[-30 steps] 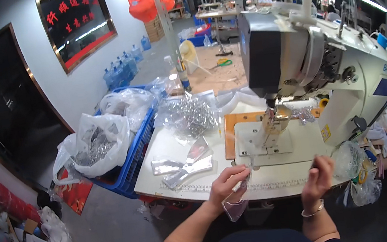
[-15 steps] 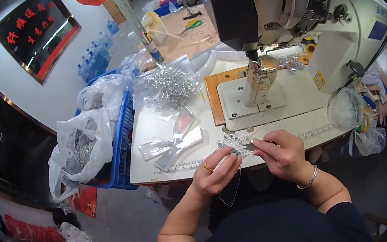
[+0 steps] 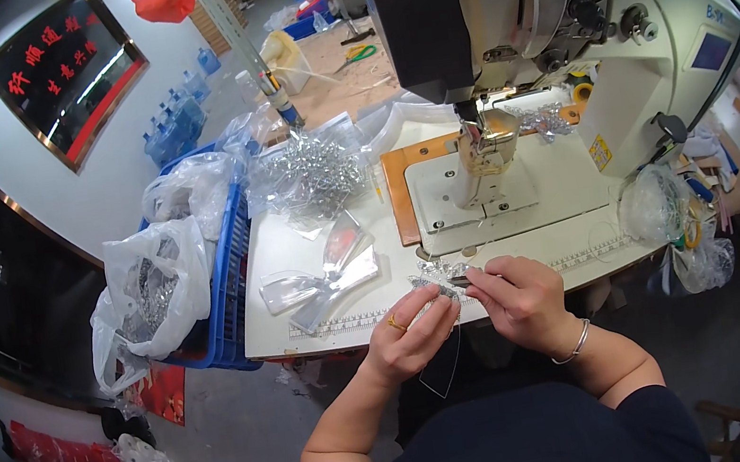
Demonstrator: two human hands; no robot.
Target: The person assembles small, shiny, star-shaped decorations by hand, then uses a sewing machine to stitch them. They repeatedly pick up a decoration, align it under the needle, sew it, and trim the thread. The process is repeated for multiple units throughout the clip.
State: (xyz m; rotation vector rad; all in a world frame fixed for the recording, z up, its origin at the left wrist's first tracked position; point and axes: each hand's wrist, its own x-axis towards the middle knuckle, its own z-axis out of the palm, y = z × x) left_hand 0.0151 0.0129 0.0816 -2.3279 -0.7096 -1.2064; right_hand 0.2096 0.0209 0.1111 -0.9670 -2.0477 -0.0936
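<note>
Both hands are sitting a little closer together than half a second ago, pinching the same small piece at the near edge of the table (image 3: 328, 333). Left hand (image 3: 407, 332) is closing its fingertips on the near end of a small clear, silvery trim piece (image 3: 439, 275), a ring showing on one finger, while a clear plastic flap (image 3: 440, 369) is hanging below it. Right hand (image 3: 519, 297), wearing a bracelet, is clamping the same piece from the other side, holding it just in front of the sewing machine (image 3: 552, 41). Judging by this, the piece is being readied by hand and is not yet under the needle. Further left, a few clear pieces (image 3: 324, 276) are lying flat on the table, and a bag of shiny trims (image 3: 313, 171) is waiting behind them. Beyond the table edge, a blue crate (image 3: 226, 281) and white bags (image 3: 153, 282) are holding more stock.
</note>
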